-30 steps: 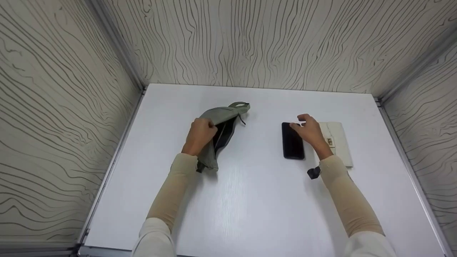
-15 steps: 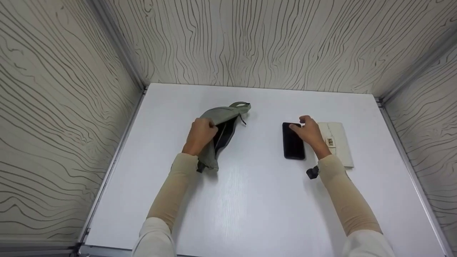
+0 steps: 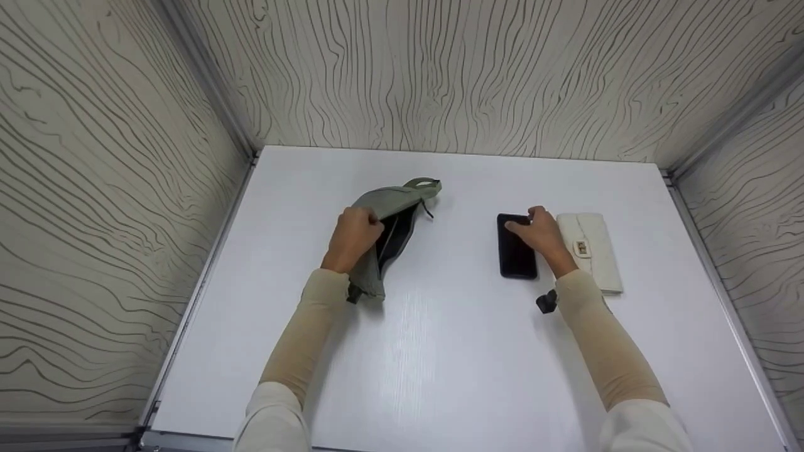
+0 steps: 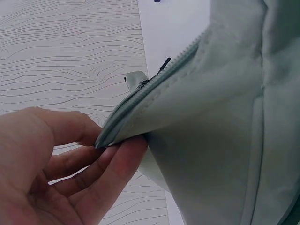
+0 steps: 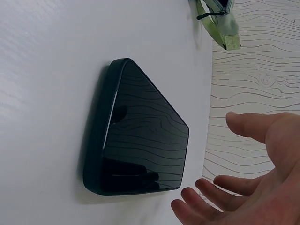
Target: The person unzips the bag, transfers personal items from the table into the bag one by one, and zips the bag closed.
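Observation:
A grey-green zippered bag (image 3: 391, 199) stands on the left half of the white table, its zip opening spread and dark inside. My left hand (image 3: 355, 235) pinches the zipped edge of the bag between thumb and fingers, as the left wrist view shows on the bag's cloth (image 4: 211, 108). Flat on the table to the right lies a black smartphone (image 3: 517, 254). Over its top right corner hovers my right hand (image 3: 545, 235). In the right wrist view this hand's thumb and fingers are spread apart, with the phone (image 5: 140, 136) just beyond the fingertips.
Just right of the phone lies a cream wallet (image 3: 600, 257) with a metal clasp. A patterned wall (image 3: 440, 75) rises behind the table (image 3: 440, 364), and side walls stand left and right. The bag's strap loop (image 5: 227, 40) shows at the top of the right wrist view.
My right hand has shifted slightly left and down toward the phone, uncovering more of the wallet. The left hand and the bag stay almost still.

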Motion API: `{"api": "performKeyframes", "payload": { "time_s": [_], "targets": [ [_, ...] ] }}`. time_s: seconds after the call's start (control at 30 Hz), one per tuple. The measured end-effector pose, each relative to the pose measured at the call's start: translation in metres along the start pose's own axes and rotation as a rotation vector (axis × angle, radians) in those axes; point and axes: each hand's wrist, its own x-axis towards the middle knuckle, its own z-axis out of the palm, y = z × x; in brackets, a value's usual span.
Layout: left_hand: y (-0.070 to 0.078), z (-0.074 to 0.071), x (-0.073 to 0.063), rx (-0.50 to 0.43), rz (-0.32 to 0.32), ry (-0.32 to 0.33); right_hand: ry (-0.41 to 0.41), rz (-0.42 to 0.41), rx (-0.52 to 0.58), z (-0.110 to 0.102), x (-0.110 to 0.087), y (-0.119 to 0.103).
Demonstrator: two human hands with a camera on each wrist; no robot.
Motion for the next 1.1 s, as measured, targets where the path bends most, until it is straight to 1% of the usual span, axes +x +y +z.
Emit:
{"api": "performKeyframes", "payload": {
  "time_s": [0.07, 0.57, 0.77, 0.87, 1.1],
  "targets": [
    [-0.0003, 0.0001, 0.0, 0.01, 0.01, 0.005, -0.007, 0.014, -0.002, 0.0009, 0.0002, 0.0002],
    [0.0006, -0.0009, 0.0, 0.013, -0.016, -0.003, -0.031, 0.096, -0.051, 0.0046, 0.0, -0.0003],
    [0.0, -0.0001, 0.0, 0.007, -0.01, 0.006, -0.05, 0.125, -0.071, 0.0076, 0.0001, -0.0003],
    [-0.0003, 0.0003, -0.0003, -0.002, -0.007, 0.009, -0.045, 0.127, -0.087, 0.0083, 0.0, -0.0008],
    [0.0007, 0.0002, -0.0012, -0.021, -0.022, 0.002, -0.04, 0.13, -0.101, 0.0092, -0.0005, 0.0013]
  ]
}}
